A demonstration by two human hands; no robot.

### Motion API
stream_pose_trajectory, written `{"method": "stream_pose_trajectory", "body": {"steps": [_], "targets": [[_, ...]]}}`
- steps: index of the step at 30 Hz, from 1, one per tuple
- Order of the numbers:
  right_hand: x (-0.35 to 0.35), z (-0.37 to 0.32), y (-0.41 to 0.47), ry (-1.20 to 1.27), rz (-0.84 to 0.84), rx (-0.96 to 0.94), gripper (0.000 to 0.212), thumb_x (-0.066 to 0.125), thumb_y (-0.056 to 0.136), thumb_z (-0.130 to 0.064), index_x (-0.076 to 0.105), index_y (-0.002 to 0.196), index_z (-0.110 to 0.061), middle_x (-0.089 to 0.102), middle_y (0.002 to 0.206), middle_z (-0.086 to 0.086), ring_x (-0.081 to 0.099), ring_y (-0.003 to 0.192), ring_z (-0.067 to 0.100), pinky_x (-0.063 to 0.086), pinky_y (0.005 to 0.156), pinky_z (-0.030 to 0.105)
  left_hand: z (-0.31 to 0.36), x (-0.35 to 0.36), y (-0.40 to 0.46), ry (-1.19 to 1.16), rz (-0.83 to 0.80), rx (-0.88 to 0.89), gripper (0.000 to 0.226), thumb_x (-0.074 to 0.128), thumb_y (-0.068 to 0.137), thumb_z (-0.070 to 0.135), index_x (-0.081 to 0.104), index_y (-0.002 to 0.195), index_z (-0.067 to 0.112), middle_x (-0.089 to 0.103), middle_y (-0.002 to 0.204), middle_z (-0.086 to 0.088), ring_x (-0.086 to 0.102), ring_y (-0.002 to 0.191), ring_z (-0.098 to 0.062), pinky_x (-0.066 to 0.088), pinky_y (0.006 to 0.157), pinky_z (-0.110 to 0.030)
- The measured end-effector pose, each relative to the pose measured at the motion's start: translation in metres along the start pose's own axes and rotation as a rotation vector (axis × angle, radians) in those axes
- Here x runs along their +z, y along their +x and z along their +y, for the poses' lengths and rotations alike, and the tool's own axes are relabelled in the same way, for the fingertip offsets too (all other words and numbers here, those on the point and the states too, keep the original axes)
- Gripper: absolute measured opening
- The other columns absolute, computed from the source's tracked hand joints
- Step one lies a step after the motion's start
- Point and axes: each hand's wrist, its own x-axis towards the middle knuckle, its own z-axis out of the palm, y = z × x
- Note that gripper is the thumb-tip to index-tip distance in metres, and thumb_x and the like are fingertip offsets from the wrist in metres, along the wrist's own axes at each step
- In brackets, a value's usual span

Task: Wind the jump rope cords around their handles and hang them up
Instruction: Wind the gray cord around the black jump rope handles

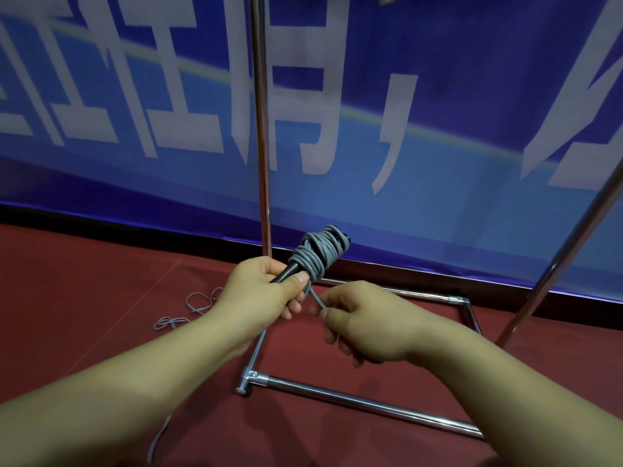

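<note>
Dark red carpet [101,281] ran up to a blue banner with large white characters [168,96], and against that backdrop a black jump rope handle [286,273] bundled in grey cord [320,252] was held in the air in front of the person, above the floor. The left hand [266,291] had its fingers and thumb wrapped around the bare lower end of the handle, a firm holding grip. The right hand [364,326] pinched the last free stretch of cord just below the coils, fingers curled around it. The winding looked nearly finished, yet the coils sat uneven and bulky near the top, so if the tail were let go untucked, I judged the turns could spring loose or slide off the end. Below stood a chromed steel rack [354,402], its upright pole [261,129] close behind the bundle; the cord might snag it. More grey cord [199,303] lay loose on the carpet to the left.
</note>
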Motion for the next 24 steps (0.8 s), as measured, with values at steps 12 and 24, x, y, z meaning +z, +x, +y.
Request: {"method": "stream_pose_trajectory", "body": {"steps": [12, 24], "targets": [[-0.005, 0.001, 0.001, -0.308, 0.044, -0.005, 0.031, 0.054, 0.097, -0.028, 0.064, 0.077, -0.007, 0.055, 0.061, 0.003, 0.053, 0.050, 0.015, 0.050, 0.052, 0.029, -0.010, -0.005, 0.008, 0.250, -0.002, -0.022, 0.016, 0.079, 0.084, 0.010, 0.064, 0.086, 0.005, 0.072, 0.068, -0.016, 0.065, 0.051, -0.015, 0.050, 0.049, -0.024], [-0.012, 0.004, -0.008, -0.642, 0.255, -0.269, 0.025, 0.064, 0.087, -0.053, 0.072, 0.083, -0.029, 0.065, 0.073, -0.007, 0.059, 0.070, 0.014, 0.048, 0.061, 0.032, -0.005, -0.011, -0.007, 0.655, -0.492, 0.060, 0.013, 0.072, 0.090, 0.011, 0.064, 0.084, 0.018, 0.069, 0.062, 0.000, 0.067, 0.056, -0.012, 0.052, 0.056, -0.024]]}}
